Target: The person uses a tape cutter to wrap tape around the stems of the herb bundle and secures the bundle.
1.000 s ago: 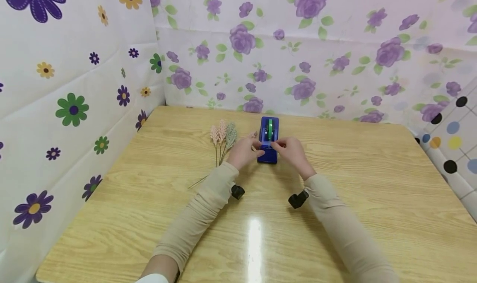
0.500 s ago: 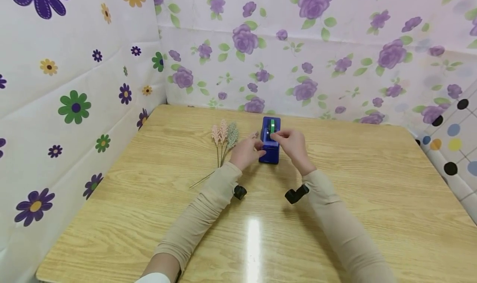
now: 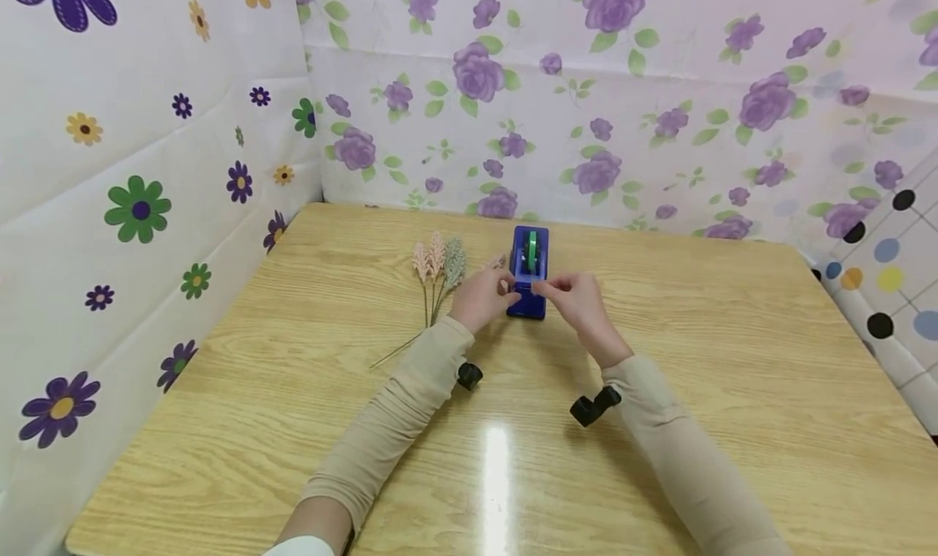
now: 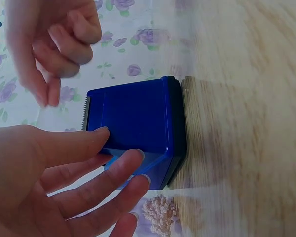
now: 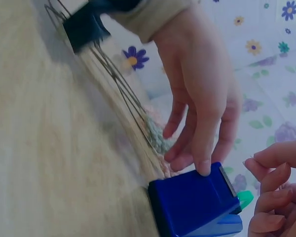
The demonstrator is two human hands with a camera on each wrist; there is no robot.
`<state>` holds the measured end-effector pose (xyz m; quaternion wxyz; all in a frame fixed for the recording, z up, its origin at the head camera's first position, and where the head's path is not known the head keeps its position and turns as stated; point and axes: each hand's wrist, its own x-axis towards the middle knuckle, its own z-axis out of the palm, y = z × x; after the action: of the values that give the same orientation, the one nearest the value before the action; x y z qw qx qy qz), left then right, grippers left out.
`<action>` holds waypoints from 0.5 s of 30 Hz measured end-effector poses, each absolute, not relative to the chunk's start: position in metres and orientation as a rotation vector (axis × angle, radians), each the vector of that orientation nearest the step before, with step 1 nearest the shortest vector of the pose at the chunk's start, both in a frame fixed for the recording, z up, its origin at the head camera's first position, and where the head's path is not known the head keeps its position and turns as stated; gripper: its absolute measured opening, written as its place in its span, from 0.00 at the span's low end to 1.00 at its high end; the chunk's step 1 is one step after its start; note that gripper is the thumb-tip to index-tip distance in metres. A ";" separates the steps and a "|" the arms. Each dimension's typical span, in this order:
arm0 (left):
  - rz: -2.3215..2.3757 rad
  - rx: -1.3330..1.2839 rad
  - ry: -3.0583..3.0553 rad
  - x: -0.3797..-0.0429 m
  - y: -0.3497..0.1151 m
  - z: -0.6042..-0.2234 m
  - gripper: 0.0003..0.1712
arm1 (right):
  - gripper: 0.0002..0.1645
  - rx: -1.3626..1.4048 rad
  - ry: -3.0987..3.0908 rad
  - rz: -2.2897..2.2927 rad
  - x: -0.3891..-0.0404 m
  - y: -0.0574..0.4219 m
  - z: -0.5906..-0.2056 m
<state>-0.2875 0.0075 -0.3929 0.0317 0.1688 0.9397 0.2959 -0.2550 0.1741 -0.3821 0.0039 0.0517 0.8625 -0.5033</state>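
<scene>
A blue tape dispenser with a green roll stands near the back of the table, its toothed cutting blade showing in the left wrist view. My left hand holds the dispenser from the left, thumb on its upper face and fingers along its side. Over the blade end hovers my right hand, thumb and index fingertip pinched together on the end of the clear tape, which is faint here. In the right wrist view the right hand is partly cut off by the frame edge.
Left of the dispenser lie artificial flower stems with pink heads and a grey-green head. One pink head is partly behind the left hand. Flower-printed sheets enclose the wooden table at the back and left.
The right hand reached forward to the green roll, then drew back toward the blade, leaving the roll visible again. The left hand has stayed on the dispenser.
</scene>
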 end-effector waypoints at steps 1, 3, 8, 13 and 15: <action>0.904 0.517 2.895 -0.287 0.008 -0.393 0.16 | 0.18 0.160 2.695 -1.584 -0.252 0.174 -0.383; 0.894 0.518 2.893 -0.288 0.008 -0.393 0.16 | 0.18 0.160 2.675 -1.603 -0.245 0.175 -0.384; 0.890 0.533 2.899 -0.288 0.007 -0.392 0.16 | 0.18 0.139 2.672 -1.598 -0.225 0.175 -0.386; 0.900 0.530 2.896 -0.287 0.006 -0.391 0.16 | 0.19 0.073 2.691 -1.580 -0.205 0.174 -0.388; 0.887 0.523 2.891 -0.288 0.006 -0.391 0.16 | 0.18 0.037 2.693 -1.584 -0.197 0.173 -0.388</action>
<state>-0.2876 0.0061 -0.3911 0.0362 0.1703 0.9414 0.2888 -0.1972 0.1732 -0.3878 0.0088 0.0118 0.8619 -0.5069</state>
